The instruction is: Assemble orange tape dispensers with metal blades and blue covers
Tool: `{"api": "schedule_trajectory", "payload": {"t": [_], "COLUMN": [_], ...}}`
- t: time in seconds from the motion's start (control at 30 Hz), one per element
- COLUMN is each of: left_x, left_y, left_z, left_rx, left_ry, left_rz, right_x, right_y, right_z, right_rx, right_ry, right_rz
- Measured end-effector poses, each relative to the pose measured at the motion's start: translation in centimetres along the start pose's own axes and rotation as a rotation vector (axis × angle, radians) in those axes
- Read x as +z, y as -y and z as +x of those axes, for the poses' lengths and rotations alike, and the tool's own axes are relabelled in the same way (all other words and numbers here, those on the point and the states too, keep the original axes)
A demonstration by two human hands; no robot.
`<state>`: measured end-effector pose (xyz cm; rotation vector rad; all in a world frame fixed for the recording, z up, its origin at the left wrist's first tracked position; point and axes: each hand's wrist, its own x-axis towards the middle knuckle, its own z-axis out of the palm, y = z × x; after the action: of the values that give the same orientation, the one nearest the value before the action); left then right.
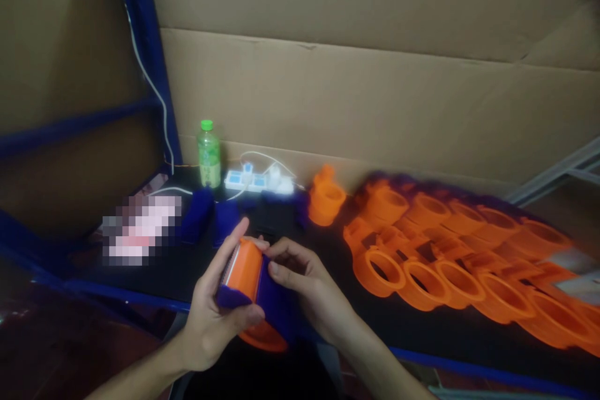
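Presently, an orange-and-purple piece (246, 270) is gripped by the left hand's (209, 319) fingers, its purple side pinched by the right hand (312, 280).

Your left hand (210, 319) grips an orange and blue piece (244, 272); your right hand (309, 281) touches its blue side. Orange ringed parts (438, 262) crowd the tabletop (159, 281) to your right, and a green-capped bottle (209, 159) stands beside a power strip (255, 183).

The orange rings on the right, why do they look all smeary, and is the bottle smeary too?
In the head view, the orange rings are blurred and streaked, perhaps because the camera was moving; in that same view, the green bottle is less smeared, with clearer edges.
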<state>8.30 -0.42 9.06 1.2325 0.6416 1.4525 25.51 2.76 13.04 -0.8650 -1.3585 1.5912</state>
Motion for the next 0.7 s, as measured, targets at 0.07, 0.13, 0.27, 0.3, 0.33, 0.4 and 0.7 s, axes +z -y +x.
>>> {"api": "schedule_trajectory", "payload": {"t": [0.07, 0.13, 0.27, 0.3, 0.33, 0.4, 0.7], "left_x": [0.5, 0.9, 1.1, 1.1, 1.1, 1.0, 0.3], "left_y": [0.4, 1.1, 2.2, 2.2, 2.3, 2.3, 3.9], "left_z": [0.3, 0.7, 1.7, 1.9, 2.1, 2.2, 2.7], "left_rx": [-0.059, -0.076, -0.127, -0.141, -0.155, -0.176, 0.043], "left_ry": [-0.104, -0.243, -0.434, -0.454, -0.461, -0.441, -0.296], "left_rz": [-0.06, -0.154, -0.253, -0.266, -0.276, -0.282, -0.066], "right_x": [0.1, 0.3, 0.9, 1.1, 1.3, 1.3, -7.7], "right_y": [0.3, 0.5, -0.3, -0.7, -1.1, -1.6, 6.1], "right_z": [-0.2, -0.8, -2.9, -3.5, -3.9, -4.5, -2.8], "right_rx": [-0.078, -0.209, -0.45, -0.486, -0.516, -0.55, -0.542], "right_ry": [-0.063, -0.146, -0.122, -0.083, -0.049, -0.022, -0.521], "right_rz": [-0.234, -0.539, -1.109, -1.233, -1.343, -1.488, -1.491]}}
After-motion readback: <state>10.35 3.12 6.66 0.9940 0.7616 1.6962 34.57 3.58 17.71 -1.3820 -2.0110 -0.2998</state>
